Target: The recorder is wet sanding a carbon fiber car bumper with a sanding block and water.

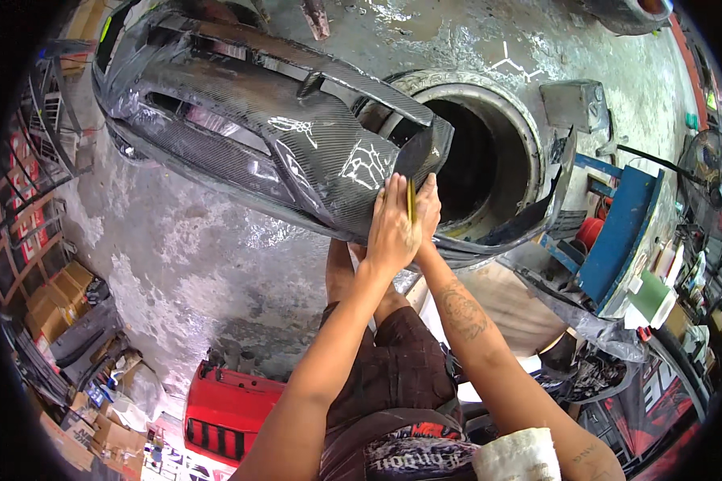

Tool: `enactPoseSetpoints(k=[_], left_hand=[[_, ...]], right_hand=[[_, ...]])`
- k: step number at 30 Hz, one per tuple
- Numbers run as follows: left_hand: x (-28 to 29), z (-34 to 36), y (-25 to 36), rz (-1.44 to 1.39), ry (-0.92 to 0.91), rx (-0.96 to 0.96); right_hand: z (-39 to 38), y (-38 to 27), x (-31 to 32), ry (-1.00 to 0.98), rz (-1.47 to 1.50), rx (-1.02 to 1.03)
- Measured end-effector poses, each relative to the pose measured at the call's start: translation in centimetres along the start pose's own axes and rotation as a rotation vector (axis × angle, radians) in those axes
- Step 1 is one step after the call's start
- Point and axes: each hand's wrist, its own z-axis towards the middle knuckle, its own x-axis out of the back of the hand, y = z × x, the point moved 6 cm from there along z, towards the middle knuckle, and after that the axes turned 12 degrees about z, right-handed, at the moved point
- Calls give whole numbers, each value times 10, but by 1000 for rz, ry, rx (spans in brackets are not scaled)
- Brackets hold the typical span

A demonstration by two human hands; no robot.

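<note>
A large carbon-fibre car bumper (217,92) with a glossy dark weave lies in front of me, its right end over a big round ring like a tyre (529,120). My left hand (392,224) and my right hand (428,210) are side by side on the bumper's right corner, fingers stretched forward and held together. Between them a thin yellow strip (411,200) shows edge-on, pressed between the hands; most of it is hidden, and its kind is unclear. White glare marks the surface just left of my fingers.
A blue metal stand (620,240) is at the right, beside bottles and a green-and-white roll (652,298). A red car part (229,413) lies at the lower left near cardboard boxes (60,297). A grey box-like block (575,106) and a fan (710,159) stand at the far right.
</note>
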Motion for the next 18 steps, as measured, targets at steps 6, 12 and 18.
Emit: enactPoseSetpoints(k=[6, 12, 18], left_hand=[[-27, 36, -9, 119, -1, -103], [-16, 40, -32, 30, 104, -72], [-7, -13, -13, -40, -20, -80]], right_hand=[[-5, -18, -6, -48, -41, 467], [-21, -36, -19, -77, -15, 477], [-5, -18, 1, -15, 85, 78]])
